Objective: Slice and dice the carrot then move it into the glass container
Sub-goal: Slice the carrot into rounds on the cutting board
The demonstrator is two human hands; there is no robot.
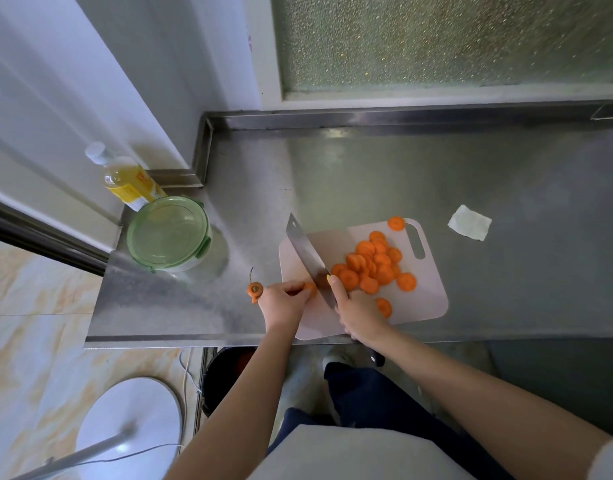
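The left grip (284, 303) pinched the short carrot stub (311, 288) at the cutting board's (426, 299) nine o'clock edge; the right grip (357, 306) clasped the cleaver (305, 251). With so short a stub, a hold tucked back from the edge seemed wise. Slices (367, 268) lay at three o'clock, the lidded glass container (170, 233) at ten.

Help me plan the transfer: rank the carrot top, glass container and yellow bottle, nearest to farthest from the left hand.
1. Carrot top: just left of the left hand.
2. Glass container: farther left, lid on.
3. Yellow bottle: behind the container, by the wall.
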